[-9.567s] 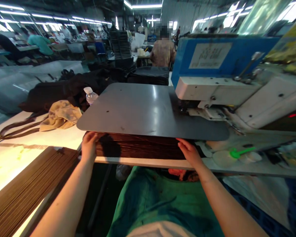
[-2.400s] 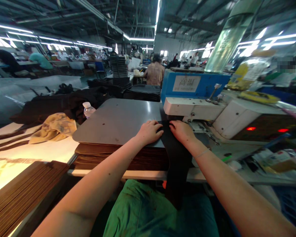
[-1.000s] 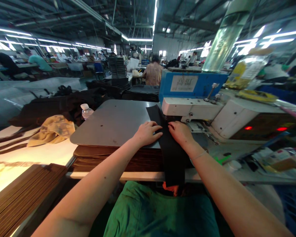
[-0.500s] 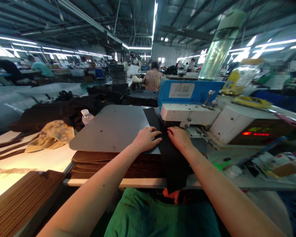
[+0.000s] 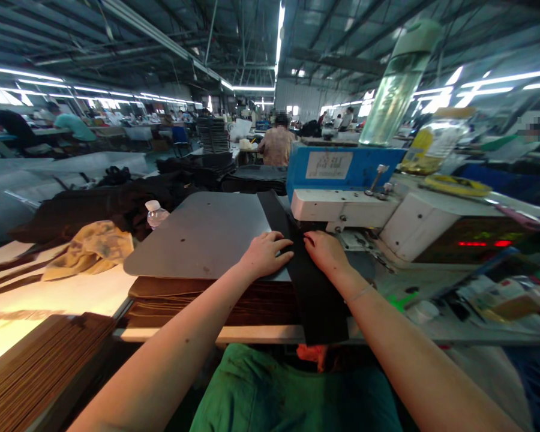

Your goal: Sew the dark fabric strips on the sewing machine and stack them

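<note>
strip (image 5: 317, 288) lies partly fed under machine (image 5: 346, 204), near end hanging off table; left hand (image 5: 263, 255) and right hand (image 5: 326, 252) press it flat, fingers spread.

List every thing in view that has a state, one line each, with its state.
black strip: flat on the grey plate, near end hanging over the table edge.
left hand: open, pressing the strip's left edge.
right hand: open, flat on the strip.
sewing machine: on, red display lit.
plastic bottle: upright, capped.
brown stack: piled under the plate.
yellow rag: crumpled.
</note>
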{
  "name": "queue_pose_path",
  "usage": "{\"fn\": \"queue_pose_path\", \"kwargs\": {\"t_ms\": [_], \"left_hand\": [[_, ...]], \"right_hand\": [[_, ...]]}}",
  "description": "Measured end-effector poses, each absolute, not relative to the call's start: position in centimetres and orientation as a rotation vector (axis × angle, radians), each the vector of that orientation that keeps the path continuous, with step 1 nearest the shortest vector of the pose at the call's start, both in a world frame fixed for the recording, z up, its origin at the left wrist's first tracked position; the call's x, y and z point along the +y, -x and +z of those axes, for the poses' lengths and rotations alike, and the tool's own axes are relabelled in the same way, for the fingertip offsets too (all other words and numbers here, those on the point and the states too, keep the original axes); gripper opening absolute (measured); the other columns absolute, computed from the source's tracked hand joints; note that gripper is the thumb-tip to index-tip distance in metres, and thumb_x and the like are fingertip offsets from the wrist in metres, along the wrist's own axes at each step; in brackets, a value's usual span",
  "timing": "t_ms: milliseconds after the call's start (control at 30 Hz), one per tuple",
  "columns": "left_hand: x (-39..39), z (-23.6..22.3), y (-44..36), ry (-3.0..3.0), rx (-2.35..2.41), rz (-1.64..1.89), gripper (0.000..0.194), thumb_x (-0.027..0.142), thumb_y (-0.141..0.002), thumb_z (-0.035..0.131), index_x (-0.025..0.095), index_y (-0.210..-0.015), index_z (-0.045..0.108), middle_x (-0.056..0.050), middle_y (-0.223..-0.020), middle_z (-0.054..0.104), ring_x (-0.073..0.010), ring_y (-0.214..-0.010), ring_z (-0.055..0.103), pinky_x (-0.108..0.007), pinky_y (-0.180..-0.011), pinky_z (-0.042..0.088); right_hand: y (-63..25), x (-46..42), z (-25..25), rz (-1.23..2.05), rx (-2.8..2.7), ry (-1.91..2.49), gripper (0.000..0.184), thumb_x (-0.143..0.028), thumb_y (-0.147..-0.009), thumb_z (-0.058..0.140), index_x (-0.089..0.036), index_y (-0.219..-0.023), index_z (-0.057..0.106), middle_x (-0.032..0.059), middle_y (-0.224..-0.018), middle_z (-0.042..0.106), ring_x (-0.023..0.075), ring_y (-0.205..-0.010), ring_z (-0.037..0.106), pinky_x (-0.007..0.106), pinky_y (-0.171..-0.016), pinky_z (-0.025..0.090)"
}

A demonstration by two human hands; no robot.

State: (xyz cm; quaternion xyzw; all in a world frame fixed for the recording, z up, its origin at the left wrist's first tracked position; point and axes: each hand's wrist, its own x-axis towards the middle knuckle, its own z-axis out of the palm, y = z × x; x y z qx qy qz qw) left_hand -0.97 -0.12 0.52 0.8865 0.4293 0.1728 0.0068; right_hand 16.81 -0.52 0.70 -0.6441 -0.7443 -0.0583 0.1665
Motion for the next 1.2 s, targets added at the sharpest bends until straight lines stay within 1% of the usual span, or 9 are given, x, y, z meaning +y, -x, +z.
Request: {"fn": "queue_pose_path", "kwargs": {"t_ms": [433,800,933,1067,1133,1200], "left_hand": [[-0.11,0.43,0.96,-2.772,1.33,0.543,0.037,0.046,-0.086,0.041,0.028,-0.115,0.057,-0.004,-0.116,0.052,-0.0209,-0.104,0.049,-0.034,-0.091,0.039],[-0.2,0.55,0.9,-2.768,1.342,0.514,0.039,0.047,-0.086,0.04,0.03,-0.116,0.056,-0.004,-0.119,0.052,-0.023,-0.106,0.048,-0.037,-0.089,0.041],[-0.23,0.64,0.91,-2.763,1.344,0.488,0.045,0.055,-0.084,0.041,0.03,-0.118,0.055,-0.004,-0.12,0.051,-0.0235,-0.109,0.047,-0.037,-0.092,0.039],[0.02,0.72,0.84,-2.729,1.376,0.437,0.054,0.062,-0.079,0.041,0.03,-0.121,0.052,-0.005,-0.126,0.047,-0.0255,-0.114,0.044,-0.041,-0.094,0.038],[0.25,0.82,0.75,-2.712,1.401,0.395,0.053,0.061,-0.08,0.041,0.03,-0.122,0.051,-0.005,-0.128,0.046,-0.0263,-0.116,0.043,-0.042,-0.095,0.037],[0.51,0.98,0.64,-2.696,1.422,0.361,0.047,0.055,-0.082,0.041,0.031,-0.121,0.051,-0.005,-0.128,0.046,-0.0264,-0.116,0.043,-0.043,-0.094,0.038]], "right_hand": [[-16.75,-0.52,0.73,-0.156,-2.111,1.823,0.029,-0.022,-0.087,0.042,-0.015,-0.104,0.064,0.0086,-0.102,0.066,0.02,-0.089,0.06,0.027,-0.074,0.043],[-16.7,-0.62,0.85,-0.167,-2.119,1.861,0.029,-0.023,-0.088,0.04,-0.016,-0.106,0.062,0.0081,-0.103,0.065,0.0189,-0.089,0.06,0.026,-0.076,0.043],[-16.67,-0.63,0.87,-0.163,-2.124,1.865,0.029,-0.023,-0.088,0.04,-0.016,-0.105,0.063,0.0081,-0.104,0.065,0.0183,-0.09,0.06,0.025,-0.076,0.042],[-16.69,-0.55,0.8,-0.184,-2.132,1.867,0.028,-0.022,-0.088,0.04,-0.016,-0.103,0.063,0.0081,-0.102,0.065,0.0184,-0.088,0.06,0.025,-0.075,0.042],[-16.69,-0.5,0.78,-0.202,-2.141,1.863,0.028,-0.022,-0.088,0.039,-0.016,-0.1,0.063,0.0081,-0.099,0.066,0.0187,-0.086,0.06,0.026,-0.073,0.042],[-16.66,-0.46,0.81,-0.216,-2.151,1.861,0.027,-0.023,-0.088,0.039,-0.016,-0.098,0.064,0.0083,-0.097,0.066,0.0189,-0.084,0.06,0.026,-0.071,0.042]]}}
